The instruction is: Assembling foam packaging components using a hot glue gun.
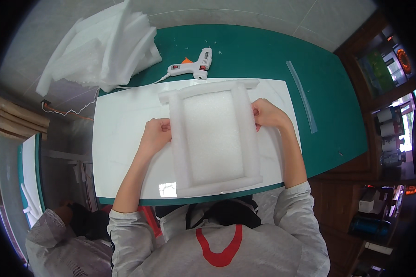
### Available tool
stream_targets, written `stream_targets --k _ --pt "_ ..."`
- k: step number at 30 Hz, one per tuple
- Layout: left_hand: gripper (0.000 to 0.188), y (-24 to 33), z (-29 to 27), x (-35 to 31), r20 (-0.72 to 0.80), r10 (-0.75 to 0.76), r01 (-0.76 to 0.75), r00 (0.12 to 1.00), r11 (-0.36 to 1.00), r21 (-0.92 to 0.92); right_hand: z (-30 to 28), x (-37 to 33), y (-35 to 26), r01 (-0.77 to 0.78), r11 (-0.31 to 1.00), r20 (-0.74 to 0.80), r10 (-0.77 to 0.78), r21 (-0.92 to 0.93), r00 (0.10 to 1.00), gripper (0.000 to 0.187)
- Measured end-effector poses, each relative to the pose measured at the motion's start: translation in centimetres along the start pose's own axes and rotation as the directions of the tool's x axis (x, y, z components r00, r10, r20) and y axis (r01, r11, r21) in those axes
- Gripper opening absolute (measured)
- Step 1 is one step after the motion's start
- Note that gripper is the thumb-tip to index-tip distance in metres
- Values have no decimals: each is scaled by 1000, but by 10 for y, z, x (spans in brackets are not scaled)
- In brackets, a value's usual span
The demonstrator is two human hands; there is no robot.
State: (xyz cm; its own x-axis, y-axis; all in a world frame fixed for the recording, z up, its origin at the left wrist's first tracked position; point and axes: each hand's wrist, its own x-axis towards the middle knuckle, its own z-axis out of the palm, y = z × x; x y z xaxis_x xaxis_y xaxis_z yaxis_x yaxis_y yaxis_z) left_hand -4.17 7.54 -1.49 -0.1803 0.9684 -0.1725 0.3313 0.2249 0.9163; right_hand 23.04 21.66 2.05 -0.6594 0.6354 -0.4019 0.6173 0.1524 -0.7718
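A shallow white foam tray [250,138], made of a foam sheet with foam strips along its four sides, is in front of me over a glossy white board [125,143]. The strip on its far side sticks out past both side strips. My left hand [156,134] is closed at the left edge of the tray, its fingertips partly hidden by the foam. At the right edge, nearer the far end, my right hand [269,114] pinches the side strip between thumb and fingers.
Behind the tray lies a white hot glue gun [198,64] with its cord running left. White foam sheets [106,46] are piled at the far left. On the green table [337,115] to the right is a clear narrow strip [302,97]. Another person [55,235] sits at lower left.
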Motion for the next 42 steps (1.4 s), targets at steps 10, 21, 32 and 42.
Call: stream_targets --k 10,21,32,42 --pt "17 8 -1 -3 -10 -26 26 1000 1000 17 0 -2 -6 -89 994 30 87 67 996 12" --pt "15 4 -3 -3 20 -29 31 999 997 -68 4 0 -8 -108 980 20 106 165 994 13" --pt "18 10 -4 -5 24 -34 34 999 999 12 5 0 -5 -95 975 23 92 200 995 14" --pt "20 3 -8 -2 -9 1 -1 1000 1000 -7 8 1 -8 -110 969 -12 115 220 993 12"
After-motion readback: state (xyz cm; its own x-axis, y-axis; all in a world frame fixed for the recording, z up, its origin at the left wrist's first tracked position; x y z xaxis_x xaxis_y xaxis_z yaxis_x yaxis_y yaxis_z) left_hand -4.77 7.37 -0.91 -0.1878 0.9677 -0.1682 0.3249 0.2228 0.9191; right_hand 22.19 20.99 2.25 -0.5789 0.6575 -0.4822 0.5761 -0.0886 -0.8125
